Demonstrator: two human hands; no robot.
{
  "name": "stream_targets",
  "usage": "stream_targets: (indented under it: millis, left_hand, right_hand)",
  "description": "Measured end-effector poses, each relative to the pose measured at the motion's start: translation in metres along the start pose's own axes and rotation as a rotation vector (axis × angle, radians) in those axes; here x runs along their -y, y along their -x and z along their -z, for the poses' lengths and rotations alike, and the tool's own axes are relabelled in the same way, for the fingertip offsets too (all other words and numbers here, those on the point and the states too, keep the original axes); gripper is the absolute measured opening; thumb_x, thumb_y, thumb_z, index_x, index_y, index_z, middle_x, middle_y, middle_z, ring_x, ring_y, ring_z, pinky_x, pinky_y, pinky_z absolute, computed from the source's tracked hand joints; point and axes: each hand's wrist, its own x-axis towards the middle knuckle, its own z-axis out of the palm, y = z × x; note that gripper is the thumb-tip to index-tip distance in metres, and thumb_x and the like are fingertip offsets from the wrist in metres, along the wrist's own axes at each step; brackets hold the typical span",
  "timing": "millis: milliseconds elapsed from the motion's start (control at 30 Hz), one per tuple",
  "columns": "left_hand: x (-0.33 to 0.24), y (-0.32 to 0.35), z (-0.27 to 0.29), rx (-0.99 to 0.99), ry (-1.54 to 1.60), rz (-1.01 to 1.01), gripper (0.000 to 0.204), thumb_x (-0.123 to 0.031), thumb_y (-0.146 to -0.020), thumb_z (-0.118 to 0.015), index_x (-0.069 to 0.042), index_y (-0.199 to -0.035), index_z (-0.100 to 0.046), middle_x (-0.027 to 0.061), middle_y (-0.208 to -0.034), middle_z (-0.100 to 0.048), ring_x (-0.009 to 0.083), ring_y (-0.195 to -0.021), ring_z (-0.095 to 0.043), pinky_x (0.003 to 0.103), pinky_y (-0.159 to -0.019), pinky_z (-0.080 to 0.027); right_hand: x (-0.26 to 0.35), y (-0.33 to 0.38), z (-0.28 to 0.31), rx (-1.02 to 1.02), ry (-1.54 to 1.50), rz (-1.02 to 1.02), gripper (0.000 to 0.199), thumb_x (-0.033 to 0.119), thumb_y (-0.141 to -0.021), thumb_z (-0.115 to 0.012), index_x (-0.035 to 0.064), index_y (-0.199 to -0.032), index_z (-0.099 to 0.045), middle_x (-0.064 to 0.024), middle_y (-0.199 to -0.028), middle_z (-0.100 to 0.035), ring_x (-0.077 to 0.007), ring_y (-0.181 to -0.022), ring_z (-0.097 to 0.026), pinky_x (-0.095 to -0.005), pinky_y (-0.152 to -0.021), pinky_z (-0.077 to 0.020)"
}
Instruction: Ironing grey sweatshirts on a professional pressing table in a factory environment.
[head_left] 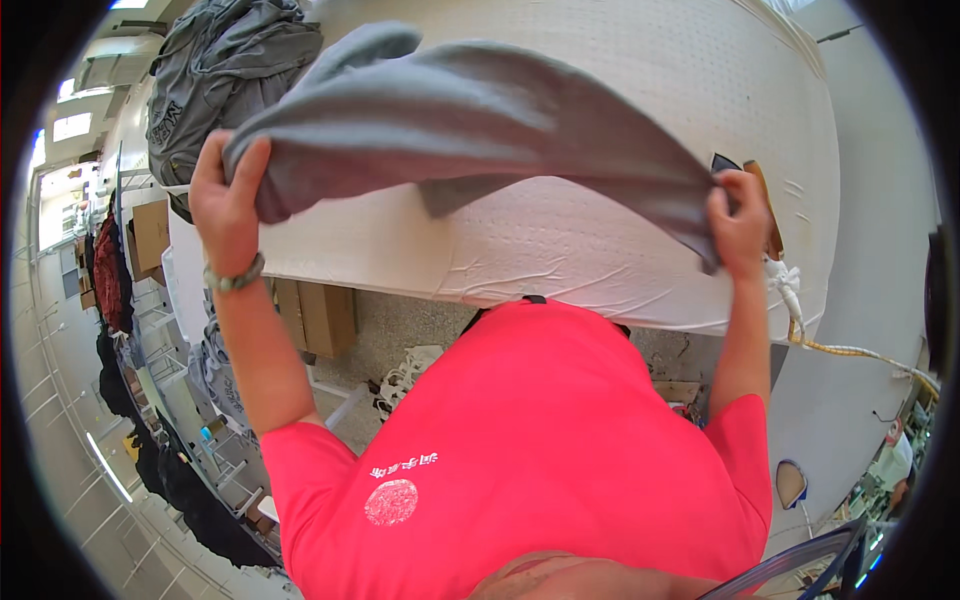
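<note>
A grey cloth garment [480, 120] is stretched in the air over the white padded table [620, 270], its middle bowed up and partly blurred. My left hand [225, 205], with a beaded bracelet at the wrist, pinches its left end between thumb and fingers. At the other end, my right hand [742, 222] is closed on a corner. Just beyond that hand, and partly hidden by it, rests what looks like an iron with a brown handle [762, 195]. The garment's exact kind cannot be made out.
A heap of grey garments [225, 80] lies on the table's far left. From the iron's side a wrapped cord [860, 352] runs off right. Below the table edge stand a cardboard box [328, 318] and white strips [405, 380]. Dark clothes [190, 500] line the left side.
</note>
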Motion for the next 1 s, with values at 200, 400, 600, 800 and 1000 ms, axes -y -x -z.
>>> stream_targets:
  millis: [200, 400, 600, 800, 1000]
  left_hand:
    - [0.059, 0.123, -0.071, 0.604, -0.341, 0.573, 0.044, -0.037, -0.088, -0.079, -0.002, -0.111, -0.067, 0.0103, -0.093, -0.072, 0.0228, -0.085, -0.068, 0.035, -0.076, -0.053]
    - [0.095, 0.215, -0.137, 0.76, -0.484, 0.419, 0.04, -0.036, -0.091, -0.077, -0.004, -0.114, -0.07, 0.0167, -0.102, -0.074, 0.0298, -0.09, -0.072, 0.036, -0.08, -0.055]
    - [0.101, 0.237, -0.124, 0.53, -0.315, 0.612, 0.026, -0.026, -0.094, -0.073, -0.005, -0.109, -0.072, 0.0128, -0.104, -0.074, 0.0279, -0.09, -0.073, 0.037, -0.081, -0.056]
    - [0.09, 0.274, -0.14, 0.432, -0.384, 0.394, 0.019, -0.02, -0.09, -0.076, -0.009, -0.106, -0.075, 0.0113, -0.099, -0.072, 0.0277, -0.085, -0.072, 0.039, -0.079, -0.057]
    - [0.091, 0.27, -0.166, 0.473, -0.753, 0.414, 0.019, -0.017, -0.085, -0.08, -0.006, -0.099, -0.073, 0.0089, -0.093, -0.071, 0.0248, -0.084, -0.071, 0.035, -0.079, -0.057]
  right_hand:
    - [-0.011, 0.034, 0.107, 0.451, 0.542, -0.33, 0.024, 0.012, -0.094, -0.066, 0.0029, -0.117, -0.067, -0.0156, -0.109, -0.073, -0.0296, -0.095, -0.071, -0.0382, -0.089, -0.0553]
    - [-0.018, 0.084, 0.0, 0.495, 0.248, 0.005, 0.025, 0.017, -0.093, -0.069, 0.0102, -0.117, -0.072, -0.0143, -0.11, -0.072, -0.0343, -0.105, -0.068, -0.0425, -0.09, -0.0553]
    - [-0.008, 0.088, -0.089, 0.591, 0.268, 0.181, 0.015, 0.021, -0.092, -0.071, 0.0111, -0.103, -0.072, -0.01, -0.1, -0.068, -0.0331, -0.1, -0.068, -0.0451, -0.082, -0.0563]
    - [-0.014, 0.088, -0.104, 0.586, 0.331, 0.193, 0.014, 0.023, -0.091, -0.071, 0.0103, -0.097, -0.07, -0.0095, -0.098, -0.067, -0.0319, -0.098, -0.068, -0.0459, -0.078, -0.0564]
    - [-0.007, 0.073, -0.092, 0.516, 0.255, 0.127, 0.012, 0.017, -0.087, -0.07, 0.0086, -0.094, -0.065, -0.0143, -0.086, -0.07, -0.0356, -0.082, -0.07, -0.0483, -0.072, -0.0568]
